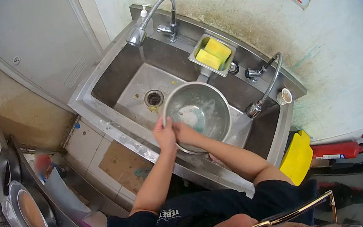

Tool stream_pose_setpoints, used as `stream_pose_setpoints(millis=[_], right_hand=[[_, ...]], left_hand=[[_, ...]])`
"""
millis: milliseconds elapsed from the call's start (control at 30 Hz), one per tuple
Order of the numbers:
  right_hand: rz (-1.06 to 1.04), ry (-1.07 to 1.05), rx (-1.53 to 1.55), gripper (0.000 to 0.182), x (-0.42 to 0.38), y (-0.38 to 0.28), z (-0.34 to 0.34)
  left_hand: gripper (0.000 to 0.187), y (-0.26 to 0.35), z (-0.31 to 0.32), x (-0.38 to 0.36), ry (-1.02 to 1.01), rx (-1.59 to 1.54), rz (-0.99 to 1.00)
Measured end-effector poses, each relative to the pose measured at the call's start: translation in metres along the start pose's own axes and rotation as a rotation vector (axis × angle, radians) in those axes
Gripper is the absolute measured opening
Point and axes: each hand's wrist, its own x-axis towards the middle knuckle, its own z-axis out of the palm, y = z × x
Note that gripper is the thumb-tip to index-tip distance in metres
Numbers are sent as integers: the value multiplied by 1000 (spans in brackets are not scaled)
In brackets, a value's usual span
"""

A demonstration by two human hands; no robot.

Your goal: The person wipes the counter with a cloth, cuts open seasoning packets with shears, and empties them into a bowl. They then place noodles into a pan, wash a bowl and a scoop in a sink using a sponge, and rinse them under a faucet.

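Note:
A large round metal bowl point(211, 108) is tilted over the divider and near part of the double sink, wet inside with whitish suds. My left hand point(164, 134) is closed around its left rim, thumb up along the edge. Against the inner side of the bowl, close to the left one, lies my right hand point(186, 134). Its fingers are curled and partly hidden, so whatever they hold does not show. The right forearm crosses over the bowl's near rim.
The steel sink point(132, 85) has a drain point(154, 98) with food scraps around it. Water runs from the left faucet point(136, 37); a second faucet point(254, 109) bends over the right basin. Yellow sponges point(213, 53) sit in a metal tray behind. Pans point(30, 213) stand at left.

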Motion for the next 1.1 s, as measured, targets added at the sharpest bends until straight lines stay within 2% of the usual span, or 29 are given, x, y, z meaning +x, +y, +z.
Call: stream_pose_setpoints(millis=[33,100,133,167,233,267,333,400,467,600,667,700,733,767,800,833,900,933,967,1033,1100], right_hand=[[1,8,7,23,-3,-2,1],[14,141,2,23,-14,-23,-3],[26,-20,-212,21,-28,-36,-15],[31,-21,-208,21,-38,-44,-25],[78,-328,-479,23,-49,-52,-41],[82,-325,-477,23,-42,-46,-35],[2,152,89,23,-20,-38,-17],[-46,142,34,24,-38,-32,-10],[-74,115,-21,24,-50,-41,-9],[-28,287,65,24,-34,-33,-1],[0,350,105,24,-39,-30,-2],[16,92,-149,23,-58,-33,-14],[30,-175,-402,23,-76,-39,-30],[69,-290,-639,23,-89,-43,-53],[110,-403,-872,22,-96,-44,-72],[114,-412,-867,22,-94,-39,-82],[167,-588,-1199,21,-83,-25,-96],[107,-390,-1029,18,-88,-25,-68],[110,-389,-1027,18,-89,-21,-47],[-53,-279,-733,15,-85,-11,-24],[-108,-255,-756,17,-87,-2,-55]], left_hand=[[27,-8,0,0,-35,96,55],[27,1,-2,2,-56,135,-12],[26,3,-3,7,-21,81,43],[25,4,-5,8,16,31,94],[24,-6,-4,1,1,89,95],[23,-9,0,-3,-22,145,104],[22,-9,6,-12,-36,118,79],[21,1,8,-9,-47,91,61],[21,10,-2,-7,-80,34,-81],[22,-7,-3,-22,-49,-4,-186],[37,12,-3,-20,-13,101,-315],[37,17,-7,-15,-8,105,-320],[45,22,-11,-8,-57,112,-201],[54,27,-12,-3,-107,115,-80],[66,41,-7,-5,-108,226,-72],[66,40,-8,-3,-102,228,-80],[63,39,-7,1,-122,156,-69],[63,37,-4,-2,-123,153,-66],[63,35,-1,-10,-155,197,0],[62,36,0,-14,-180,235,75],[62,41,-8,-14,-171,202,37]])
